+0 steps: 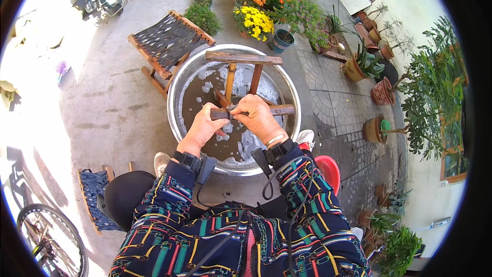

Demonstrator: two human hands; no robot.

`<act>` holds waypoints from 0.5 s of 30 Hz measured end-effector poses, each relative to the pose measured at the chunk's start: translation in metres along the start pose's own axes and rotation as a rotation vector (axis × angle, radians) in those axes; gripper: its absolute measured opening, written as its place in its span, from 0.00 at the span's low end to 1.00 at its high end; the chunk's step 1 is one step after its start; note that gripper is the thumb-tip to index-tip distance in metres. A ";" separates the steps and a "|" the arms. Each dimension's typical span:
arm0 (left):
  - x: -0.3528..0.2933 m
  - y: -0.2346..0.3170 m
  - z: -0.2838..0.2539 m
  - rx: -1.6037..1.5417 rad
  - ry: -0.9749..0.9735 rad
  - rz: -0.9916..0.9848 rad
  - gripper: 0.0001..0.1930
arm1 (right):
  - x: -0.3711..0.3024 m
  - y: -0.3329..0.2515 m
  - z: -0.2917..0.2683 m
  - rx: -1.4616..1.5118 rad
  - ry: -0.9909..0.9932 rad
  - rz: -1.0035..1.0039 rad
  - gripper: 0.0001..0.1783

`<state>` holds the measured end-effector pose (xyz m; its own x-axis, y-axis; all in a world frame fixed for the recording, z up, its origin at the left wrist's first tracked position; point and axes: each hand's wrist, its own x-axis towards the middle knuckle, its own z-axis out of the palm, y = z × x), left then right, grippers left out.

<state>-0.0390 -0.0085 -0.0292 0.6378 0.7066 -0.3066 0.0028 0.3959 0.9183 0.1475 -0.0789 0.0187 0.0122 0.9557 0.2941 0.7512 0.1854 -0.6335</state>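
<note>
A bare wooden folding-stool frame (243, 58) stands in a large round metal basin (174, 103) of murky brown water with white suds. Its far bar rests high, across the back part of the basin. My left hand (197, 131) is closed around the left end of the near bar, thumb on top. Right beside it, my right hand (259, 118) is closed in a pinch at the same bar. A small dark greyish bit shows at its fingertips, too little to name. The near bar's right end (284, 109) reaches the basin's right side.
A folding stool with a dark woven seat (166, 41) stands behind the basin at left; another woven stool (95, 200) is near left. A red basin (328, 173) sits by my right foot. Potted flowers (254, 23) are beyond, potted plants (376, 129) along the right wall, a bicycle wheel (51, 241) lower left.
</note>
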 end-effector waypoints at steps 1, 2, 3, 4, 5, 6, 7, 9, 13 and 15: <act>0.001 -0.001 -0.001 0.025 -0.006 0.067 0.18 | -0.003 0.003 -0.012 -0.039 -0.017 0.062 0.08; 0.002 -0.001 -0.001 0.023 -0.017 0.072 0.18 | -0.005 0.004 -0.017 -0.114 -0.034 0.204 0.07; 0.002 -0.002 0.000 0.000 -0.019 0.012 0.18 | -0.007 0.004 -0.021 -0.075 0.010 0.278 0.07; 0.002 -0.003 0.001 0.025 -0.024 0.074 0.18 | -0.007 0.003 -0.021 -0.036 0.022 0.195 0.07; 0.002 -0.003 0.003 0.037 -0.027 0.072 0.18 | -0.007 0.002 -0.020 -0.078 0.019 0.265 0.07; 0.001 -0.003 0.005 0.026 -0.034 0.009 0.18 | -0.006 -0.001 -0.015 -0.021 0.013 0.145 0.07; 0.001 -0.002 0.006 0.051 -0.034 0.062 0.18 | -0.001 -0.006 -0.003 -0.025 -0.022 0.147 0.07; -0.001 -0.001 0.006 0.014 -0.025 -0.003 0.17 | 0.010 -0.013 0.013 0.011 -0.043 -0.051 0.05; 0.000 0.001 0.001 0.007 0.001 0.074 0.17 | 0.015 -0.014 0.004 0.000 -0.088 0.062 0.06; 0.000 -0.002 0.001 -0.047 -0.001 0.023 0.17 | 0.009 -0.011 -0.013 -0.130 -0.088 0.320 0.07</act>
<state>-0.0383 -0.0094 -0.0307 0.6382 0.7152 -0.2849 -0.0484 0.4066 0.9123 0.1479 -0.0750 0.0371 0.2073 0.9778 0.0289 0.7963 -0.1515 -0.5857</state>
